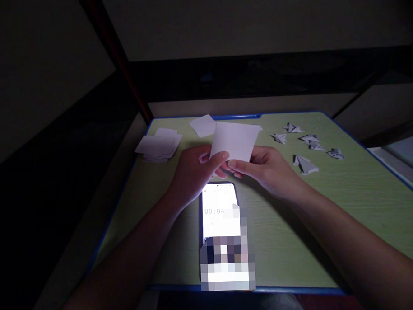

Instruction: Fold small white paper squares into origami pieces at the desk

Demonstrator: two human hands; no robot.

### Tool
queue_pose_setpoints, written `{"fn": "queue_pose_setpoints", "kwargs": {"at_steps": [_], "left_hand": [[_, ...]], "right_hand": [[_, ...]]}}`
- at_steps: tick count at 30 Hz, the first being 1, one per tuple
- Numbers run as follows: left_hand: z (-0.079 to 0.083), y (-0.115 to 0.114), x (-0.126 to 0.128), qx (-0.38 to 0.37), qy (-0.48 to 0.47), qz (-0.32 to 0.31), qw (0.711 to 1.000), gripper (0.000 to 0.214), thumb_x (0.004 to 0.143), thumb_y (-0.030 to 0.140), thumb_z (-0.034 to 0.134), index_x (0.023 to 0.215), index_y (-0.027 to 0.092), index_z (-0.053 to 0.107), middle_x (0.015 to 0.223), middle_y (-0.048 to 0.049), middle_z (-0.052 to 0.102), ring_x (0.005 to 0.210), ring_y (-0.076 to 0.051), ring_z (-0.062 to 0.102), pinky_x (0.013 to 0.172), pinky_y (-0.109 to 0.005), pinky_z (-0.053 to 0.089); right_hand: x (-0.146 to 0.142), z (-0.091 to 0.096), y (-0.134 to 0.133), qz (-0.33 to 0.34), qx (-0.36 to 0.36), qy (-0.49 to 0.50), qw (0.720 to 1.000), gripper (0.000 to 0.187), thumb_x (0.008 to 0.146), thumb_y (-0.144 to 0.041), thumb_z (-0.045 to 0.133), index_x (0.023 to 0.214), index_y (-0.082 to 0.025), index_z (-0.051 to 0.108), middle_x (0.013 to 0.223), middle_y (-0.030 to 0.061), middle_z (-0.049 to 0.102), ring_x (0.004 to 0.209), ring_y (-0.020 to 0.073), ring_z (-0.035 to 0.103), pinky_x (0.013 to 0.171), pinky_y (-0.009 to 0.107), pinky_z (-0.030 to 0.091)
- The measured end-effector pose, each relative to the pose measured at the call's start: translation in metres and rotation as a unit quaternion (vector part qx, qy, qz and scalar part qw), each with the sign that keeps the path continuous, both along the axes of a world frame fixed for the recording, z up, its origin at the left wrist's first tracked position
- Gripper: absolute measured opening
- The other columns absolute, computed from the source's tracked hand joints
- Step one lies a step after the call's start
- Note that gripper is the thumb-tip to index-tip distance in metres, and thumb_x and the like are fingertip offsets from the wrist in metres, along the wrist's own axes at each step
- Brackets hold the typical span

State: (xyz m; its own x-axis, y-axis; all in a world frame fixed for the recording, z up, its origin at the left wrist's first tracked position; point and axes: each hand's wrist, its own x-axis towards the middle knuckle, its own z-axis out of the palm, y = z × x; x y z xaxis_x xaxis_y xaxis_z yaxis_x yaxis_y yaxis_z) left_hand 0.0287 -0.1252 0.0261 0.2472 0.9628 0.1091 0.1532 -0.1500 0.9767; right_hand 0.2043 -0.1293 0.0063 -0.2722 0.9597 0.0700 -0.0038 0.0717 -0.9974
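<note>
Count, phone as reference. Phone [215, 218]: 1. My hands: 2, left hand [196, 171] and right hand [271, 171], both past the phone's top end. Held sheet [236, 140]: 1, beyond the phone. Loose sheet [203, 126]: 1, farther beyond the phone, a bit left. Paper pile [158, 144]: 1, beyond and left of the phone; I can't count its sheets. Folded paper pieces [305, 165]: looks like 6, beyond and right of the phone. Table [281, 252]: 1, under the phone.

Shadowy wall [256, 22], blue-edged green table [277, 247].
</note>
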Motion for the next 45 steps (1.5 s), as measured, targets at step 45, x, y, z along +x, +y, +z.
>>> {"fn": "queue_pose_setpoints", "kwargs": {"at_steps": [45], "left_hand": [[0.0002,0.0018,-0.0047,0.009,0.013,0.020,1.000,0.016,0.078,0.025,0.062,0.066,0.014,0.064,0.069,-0.0041,0.073,0.049,-0.008,0.061,0.046,-0.018,0.048]], "right_hand": [[0.0029,0.0052,0.0038,-0.096,0.019,0.003,0.995,0.022,0.075,-0.030,0.074,0.061,-0.019,0.062,0.055,-0.0018,0.061,0.050,0.0090,0.049,0.051,0.026,0.034]]}}
